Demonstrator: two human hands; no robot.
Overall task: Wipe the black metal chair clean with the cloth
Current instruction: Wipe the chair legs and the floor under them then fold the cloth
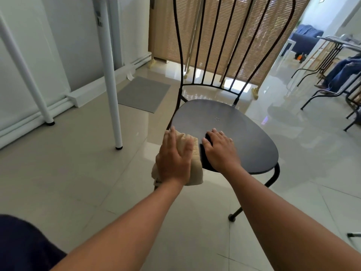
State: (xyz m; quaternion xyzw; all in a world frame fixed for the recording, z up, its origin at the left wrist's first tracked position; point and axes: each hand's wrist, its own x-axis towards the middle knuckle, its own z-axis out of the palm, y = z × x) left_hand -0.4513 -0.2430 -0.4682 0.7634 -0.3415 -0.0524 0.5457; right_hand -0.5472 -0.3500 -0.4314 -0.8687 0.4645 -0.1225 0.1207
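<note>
1. Fingers [176,137] of the left hand [174,159] lie spread and flat on top of the cloth [192,167], pressing it down rather than pinching it; whether any fingertip curls under the fabric cannot be told.
2. Fingers [214,133] of the right hand [220,151] are likewise spread wide and hold nothing, resting palm-down on the bare seat [234,132] just beside the cloth.
3. The cloth, a folded beige pad, sits at the seat's near-left edge, just left of centre frame, with its lower part hanging over the rim toward the floor [97,173].
4. The black metal chair [214,45] stands mid-frame, its seat below centre and its thin back rods rising to the top edge; one front leg shows at lower right of centre.
5. Judged from this, the step in hand is wiping the seat, starting at the near-left corner, while the right hand steadies the chair.
6. The next move likely calls for the left hand to sweep the cloth across the seat toward the far and right parts, keeping even downward pressure, with the right hand lifting out of the path or shifting to the frame.
7. Back rods, rim and legs look untouched and remain to be done.
8. White table legs [111,75] stand at upper left, clear of the work.
</note>
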